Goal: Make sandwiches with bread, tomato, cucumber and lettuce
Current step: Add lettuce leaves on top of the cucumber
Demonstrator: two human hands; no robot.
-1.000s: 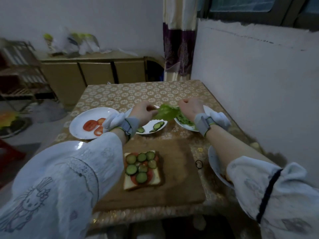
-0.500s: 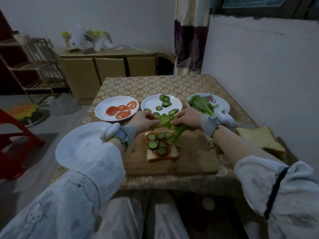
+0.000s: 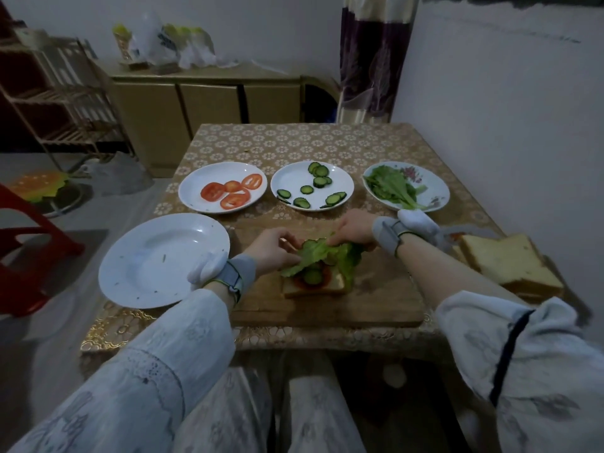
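Observation:
A bread slice (image 3: 313, 287) with tomato and cucumber rounds lies on the wooden cutting board (image 3: 385, 299). A green lettuce leaf (image 3: 322, 258) is spread over its far half. My left hand (image 3: 273, 248) pinches the leaf's left end and my right hand (image 3: 354, 228) pinches its right end, both low over the sandwich. Behind the board stand a plate of tomato slices (image 3: 196, 204), a plate of cucumber slices (image 3: 346, 184) and a flowered plate of lettuce (image 3: 438, 188). Stacked bread slices (image 3: 510, 263) lie at the right.
A large white deep plate (image 3: 157, 259) sits left of the board near the table's front edge. A wall runs along the table's right side. A red stool (image 3: 29, 250) and a wooden rack (image 3: 62, 103) stand on the floor to the left; a cabinet (image 3: 209, 103) is behind.
Both hands brought the lettuce leaf from the lettuce plate toward me and lowered it onto the sandwich; it now lies across the cucumber rounds.

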